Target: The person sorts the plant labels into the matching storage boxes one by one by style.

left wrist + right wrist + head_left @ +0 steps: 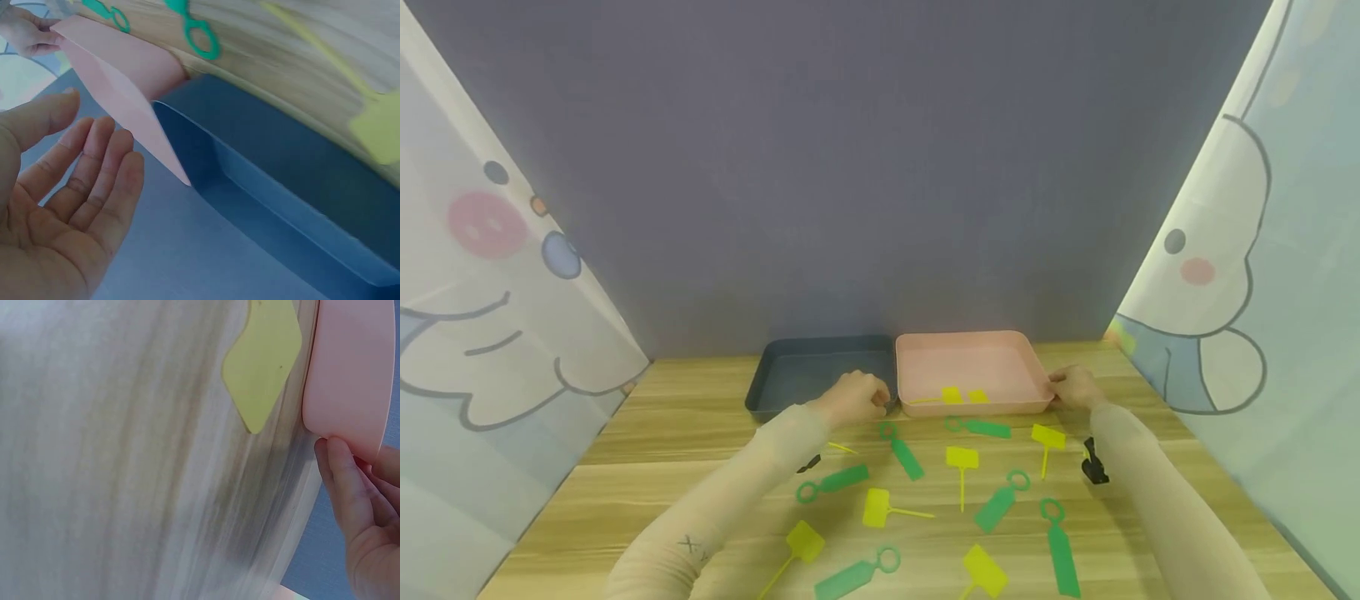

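Your right fingers (350, 487) pinch the right edge of the shallow pink tray (970, 360), just beside the dark tray (812, 367); your loosely curved left fingers (122, 200) hold nothing. Wooden desk (670, 433) stretches left past both.

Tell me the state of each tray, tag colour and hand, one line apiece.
Pink tray: upright, gripped at its right side
Dark tray: upright, beside the pink tray
Yellow tags: at least two in the pink tray, others on the table
Green tags: six visible, lying on the table
Left hand: holds nothing, fingers loosely curved
Right hand: grips the pink tray
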A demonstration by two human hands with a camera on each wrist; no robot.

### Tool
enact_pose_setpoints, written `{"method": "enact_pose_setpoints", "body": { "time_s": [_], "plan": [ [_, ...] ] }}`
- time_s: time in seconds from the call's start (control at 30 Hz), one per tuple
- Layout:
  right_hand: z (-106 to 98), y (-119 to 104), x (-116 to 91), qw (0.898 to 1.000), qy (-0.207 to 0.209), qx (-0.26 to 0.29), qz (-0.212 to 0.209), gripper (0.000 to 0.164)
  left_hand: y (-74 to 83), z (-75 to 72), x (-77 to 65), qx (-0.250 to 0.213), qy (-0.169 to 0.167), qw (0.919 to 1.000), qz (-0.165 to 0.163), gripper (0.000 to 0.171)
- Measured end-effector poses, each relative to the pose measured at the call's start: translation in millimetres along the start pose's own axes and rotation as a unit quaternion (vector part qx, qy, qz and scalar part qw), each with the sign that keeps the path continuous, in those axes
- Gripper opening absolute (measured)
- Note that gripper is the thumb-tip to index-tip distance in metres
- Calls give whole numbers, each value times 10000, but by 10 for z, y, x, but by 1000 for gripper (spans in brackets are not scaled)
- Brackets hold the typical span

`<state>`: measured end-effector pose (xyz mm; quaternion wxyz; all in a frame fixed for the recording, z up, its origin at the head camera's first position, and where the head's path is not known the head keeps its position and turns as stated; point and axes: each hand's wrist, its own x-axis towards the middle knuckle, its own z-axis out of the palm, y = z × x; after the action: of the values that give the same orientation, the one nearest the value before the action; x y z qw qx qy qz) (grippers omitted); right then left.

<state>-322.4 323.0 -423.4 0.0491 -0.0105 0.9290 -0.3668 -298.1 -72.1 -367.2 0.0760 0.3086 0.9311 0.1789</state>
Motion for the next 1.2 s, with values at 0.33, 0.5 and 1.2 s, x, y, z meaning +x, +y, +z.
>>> {"method": "enact_pose_setpoints", "body": {
  "time_s": [0.33,0.5,1.2],
  "plan": [
    [-20,-29,16,10000,-42,71,3,35,-229,30,-322,315,100,9981,511,20],
    [-24,-33,4,9999,-31,-138,-6,37,-321,99,-445,667,67,9944,817,24],
    [-8,-59,-29,9999,-59,-127,35,35,-699,472,-493,978,101,9857,1365,20]
  ]
}}
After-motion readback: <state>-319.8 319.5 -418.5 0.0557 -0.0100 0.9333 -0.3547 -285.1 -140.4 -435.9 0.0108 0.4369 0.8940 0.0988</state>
